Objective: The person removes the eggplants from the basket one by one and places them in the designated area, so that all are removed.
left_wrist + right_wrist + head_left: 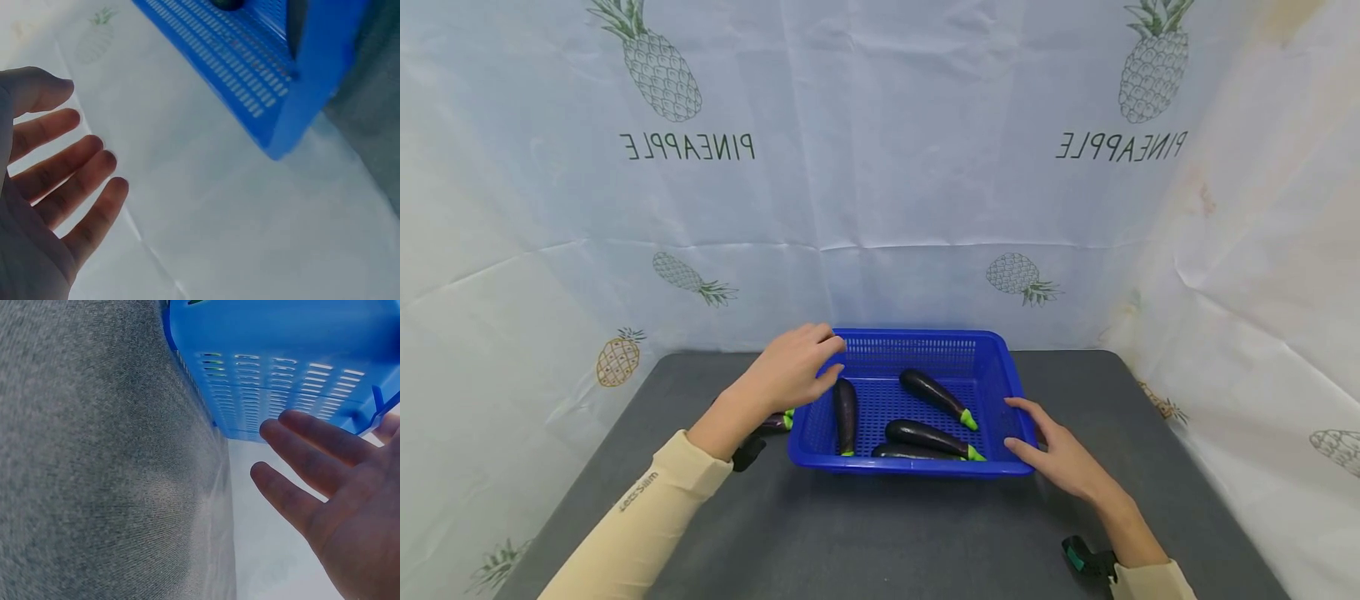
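Note:
A blue slotted plastic basket (912,467) stands on the dark table with several eggplants (936,396) in it. Over its back left corner is my left hand (797,367); the left wrist view shows its fingers spread, apart from the basket. At the right wall is my right hand (1063,454), its index finger and thumb overlapping the rim in the head view. In the right wrist view the other fingers (300,453) extend nearly straight along the outside of the slotted wall. Neither hand holds an eggplant.
More eggplant (777,422) shows on the table left of the basket, partly hidden by my left forearm. Pale cloth printed with pineapples (917,200) hangs behind and beside the grey table (880,542). A black device (1086,558) sits at my right wrist.

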Motion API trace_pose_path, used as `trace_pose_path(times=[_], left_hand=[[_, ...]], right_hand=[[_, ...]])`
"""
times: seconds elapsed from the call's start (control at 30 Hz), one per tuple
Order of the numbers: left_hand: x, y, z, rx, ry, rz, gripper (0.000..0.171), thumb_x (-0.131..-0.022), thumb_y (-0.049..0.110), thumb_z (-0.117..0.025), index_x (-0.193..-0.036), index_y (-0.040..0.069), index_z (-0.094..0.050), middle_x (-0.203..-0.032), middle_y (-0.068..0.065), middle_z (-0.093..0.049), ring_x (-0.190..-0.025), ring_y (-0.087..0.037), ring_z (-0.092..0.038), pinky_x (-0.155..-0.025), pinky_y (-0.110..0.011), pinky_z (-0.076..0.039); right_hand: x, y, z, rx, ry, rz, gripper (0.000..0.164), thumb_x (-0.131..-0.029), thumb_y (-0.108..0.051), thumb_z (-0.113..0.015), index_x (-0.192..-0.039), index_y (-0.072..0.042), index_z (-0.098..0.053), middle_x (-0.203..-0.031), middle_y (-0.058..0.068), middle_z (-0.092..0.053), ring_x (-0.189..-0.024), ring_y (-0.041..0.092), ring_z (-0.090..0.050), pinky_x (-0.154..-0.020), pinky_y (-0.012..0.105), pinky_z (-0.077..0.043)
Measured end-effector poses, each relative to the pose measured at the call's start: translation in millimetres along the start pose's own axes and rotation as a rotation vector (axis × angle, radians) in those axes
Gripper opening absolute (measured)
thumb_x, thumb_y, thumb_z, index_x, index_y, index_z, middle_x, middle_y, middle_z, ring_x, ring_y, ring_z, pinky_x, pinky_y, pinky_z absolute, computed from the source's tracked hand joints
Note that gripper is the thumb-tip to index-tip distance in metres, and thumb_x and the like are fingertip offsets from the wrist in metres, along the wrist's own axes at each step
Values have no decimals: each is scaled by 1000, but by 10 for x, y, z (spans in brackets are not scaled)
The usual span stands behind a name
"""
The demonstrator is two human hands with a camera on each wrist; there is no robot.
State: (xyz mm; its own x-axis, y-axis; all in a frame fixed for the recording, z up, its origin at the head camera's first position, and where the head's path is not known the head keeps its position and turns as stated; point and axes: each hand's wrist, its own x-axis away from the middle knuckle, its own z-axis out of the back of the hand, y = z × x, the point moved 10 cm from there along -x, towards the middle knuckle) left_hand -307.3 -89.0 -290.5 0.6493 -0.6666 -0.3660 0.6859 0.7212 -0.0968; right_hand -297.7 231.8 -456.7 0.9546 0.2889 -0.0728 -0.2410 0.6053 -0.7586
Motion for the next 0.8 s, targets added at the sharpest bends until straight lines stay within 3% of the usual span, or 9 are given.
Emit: trace_pose_path(times=[0.43, 0.8], left_hand=[[-395, 179, -118, 21, -48, -30, 20, -97, 20, -68, -115, 11, -70, -107, -5, -63, -93, -23, -60, -77, -38, -52], [-630, 368, -235, 15, -47, -108, 19, -98, 20, -68, -115, 11, -69, -103, -5, -62, -89, -23, -58, -74, -37, -50]], right_hand=[[-2, -64, 4, 6, -6, 11, 65, -103, -36, -59, -157, -12, -32, -159, 28, -31, -137, 54, -41, -102, 67, -40], [6, -45, -11, 4, -10, 1, 65, -103, -35, -60, -156, -12, -32, -157, 30, -32, -133, 54, -46, -99, 65, -45]])
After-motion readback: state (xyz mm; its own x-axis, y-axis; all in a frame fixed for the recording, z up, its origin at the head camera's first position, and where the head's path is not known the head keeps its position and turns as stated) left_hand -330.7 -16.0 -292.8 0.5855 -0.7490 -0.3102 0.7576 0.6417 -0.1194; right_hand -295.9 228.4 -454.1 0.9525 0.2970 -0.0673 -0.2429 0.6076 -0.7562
